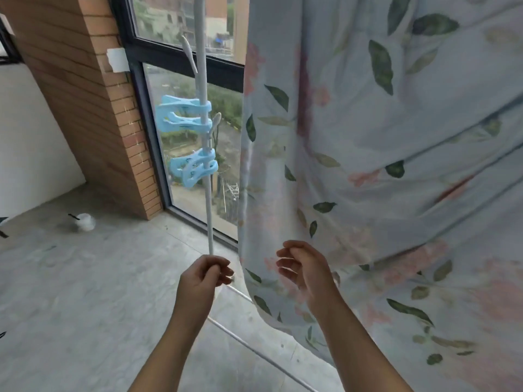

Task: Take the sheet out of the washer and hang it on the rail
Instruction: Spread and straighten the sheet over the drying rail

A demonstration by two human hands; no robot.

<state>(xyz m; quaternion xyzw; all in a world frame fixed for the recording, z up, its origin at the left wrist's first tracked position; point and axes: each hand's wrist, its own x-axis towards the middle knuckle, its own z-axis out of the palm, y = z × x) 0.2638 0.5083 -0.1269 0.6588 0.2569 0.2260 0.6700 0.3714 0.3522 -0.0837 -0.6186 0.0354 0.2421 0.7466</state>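
Head view, looking down and forward along a window wall.

Sheet (396,165): pale blue with green leaves and pink flowers. It hangs in folds and fills the right side of the view from the top edge to the bottom edge. Its lower left corner curves under near the floor (85,306). What carries it at the top is out of frame.

Rail (209,210): thin, white. It runs from the top edge down to the left hand, then on toward the bottom edge, passing under the sheet's lower corner. Two small hooks stick out of it.

Left hand (205,274): fingers curled and pressed together round the rail, thumb pinching it against them.

Right hand (301,271): raised just beside the sheet's left edge, palm toward the left hand. Fingers loosely bent and slightly spread, holding nothing. Cannot tell whether the back of the hand touches the cloth.

Pegs: two pairs of large light-blue ones clamped on the rail, upper pair (184,114) and lower pair (192,166), both well above the left hand.

Surroundings: dark-framed window (161,21) behind the rail, trees and buildings outside. A brick pier (93,108) stands to the left of the window, with a white tag (116,60) on its edge. A clear cup (84,222) with a dark straw sits on the grey floor near the foot of the pier.
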